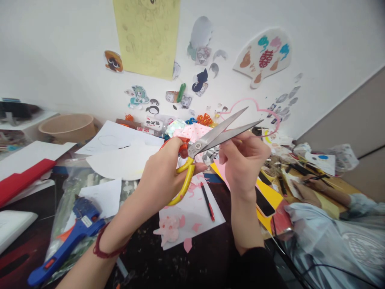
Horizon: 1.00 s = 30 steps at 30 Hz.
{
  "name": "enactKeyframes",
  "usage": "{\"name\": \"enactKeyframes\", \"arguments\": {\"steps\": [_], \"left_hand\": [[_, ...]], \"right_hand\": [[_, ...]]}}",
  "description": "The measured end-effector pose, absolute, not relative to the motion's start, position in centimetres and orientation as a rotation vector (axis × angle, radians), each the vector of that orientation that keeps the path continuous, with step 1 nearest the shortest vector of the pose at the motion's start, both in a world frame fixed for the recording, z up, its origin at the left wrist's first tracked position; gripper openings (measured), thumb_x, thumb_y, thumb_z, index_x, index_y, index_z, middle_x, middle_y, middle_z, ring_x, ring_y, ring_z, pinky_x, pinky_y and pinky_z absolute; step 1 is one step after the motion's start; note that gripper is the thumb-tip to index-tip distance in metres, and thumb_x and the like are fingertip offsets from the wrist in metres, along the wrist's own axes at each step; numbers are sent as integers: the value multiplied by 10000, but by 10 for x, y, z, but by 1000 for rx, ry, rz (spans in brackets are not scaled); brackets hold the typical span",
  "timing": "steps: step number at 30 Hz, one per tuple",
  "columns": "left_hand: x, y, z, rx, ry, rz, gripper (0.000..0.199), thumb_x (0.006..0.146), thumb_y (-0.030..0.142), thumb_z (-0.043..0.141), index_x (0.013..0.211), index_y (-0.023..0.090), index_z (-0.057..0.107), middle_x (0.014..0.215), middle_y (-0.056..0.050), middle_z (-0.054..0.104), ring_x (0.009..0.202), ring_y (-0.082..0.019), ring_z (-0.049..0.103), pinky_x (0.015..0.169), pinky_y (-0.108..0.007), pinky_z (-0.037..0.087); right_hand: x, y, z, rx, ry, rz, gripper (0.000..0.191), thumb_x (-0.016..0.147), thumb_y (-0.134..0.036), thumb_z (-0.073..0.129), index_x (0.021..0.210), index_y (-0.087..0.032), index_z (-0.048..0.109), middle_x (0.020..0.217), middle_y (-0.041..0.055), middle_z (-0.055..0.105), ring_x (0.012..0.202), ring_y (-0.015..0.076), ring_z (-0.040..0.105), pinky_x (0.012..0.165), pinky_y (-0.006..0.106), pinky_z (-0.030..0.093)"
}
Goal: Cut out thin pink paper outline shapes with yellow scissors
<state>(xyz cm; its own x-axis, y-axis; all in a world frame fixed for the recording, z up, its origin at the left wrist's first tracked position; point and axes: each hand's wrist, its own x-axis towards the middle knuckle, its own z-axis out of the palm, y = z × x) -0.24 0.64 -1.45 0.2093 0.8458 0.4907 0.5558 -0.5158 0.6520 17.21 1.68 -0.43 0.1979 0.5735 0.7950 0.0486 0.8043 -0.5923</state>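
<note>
My left hand (161, 170) is closed around the handles of a pair of scissors (197, 147), one loop orange and the other yellow. The steel blades are spread and point to the upper right. Across from it, my right hand (247, 158) pinches a thin pink scalloped outline (255, 102), which looks like a paper strip. The blades reach over the fingers of my right hand, close to the pink strip. Below the hands lies a white sheet (177, 204) with a pink cut-out figure (169, 229), pink scraps (188, 245) and a black-and-red pen (207, 201).
A blue glue gun (81, 228) rests at the left beside a red strip (25, 182). White paper (120, 156) lies behind it. To the right are a phone (265, 200) and another person's hand (314, 180) holding a dark tool. Stickers and a yellow drawing (147, 40) cover the wall.
</note>
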Motion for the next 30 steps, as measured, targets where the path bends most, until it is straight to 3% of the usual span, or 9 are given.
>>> {"name": "enactKeyframes", "arguments": {"steps": [8,17,24,30], "left_hand": [[-1,7,-15,2152,1276,1239,318,836,439,665,893,222,439,802,18,566,612,-126,435,588,-280,330],[1,4,-12,2123,1299,1212,317,823,477,635,893,217,467,751,35,529,571,-117,381,570,-279,323],[1,3,-11,2099,1317,1191,327,813,486,652,847,222,464,684,52,476,568,-128,382,565,-287,329],[0,3,-11,2125,1280,1249,405,829,473,666,719,240,354,615,65,432,541,-120,338,524,-279,289]], "right_hand": [[171,16,-4,-618,-1322,385,90,826,-263,775,785,-253,696,751,-26,647,453,61,480,374,247,399],[170,15,-6,-645,-1332,348,77,859,-288,752,816,-266,693,805,-19,664,463,66,485,374,253,408],[168,15,-5,-587,-1286,390,87,821,-269,785,767,-259,718,742,-24,649,455,55,478,361,238,388],[167,15,-5,-624,-1270,372,120,801,-322,805,764,-256,711,726,-24,642,446,61,478,365,253,372]]}}
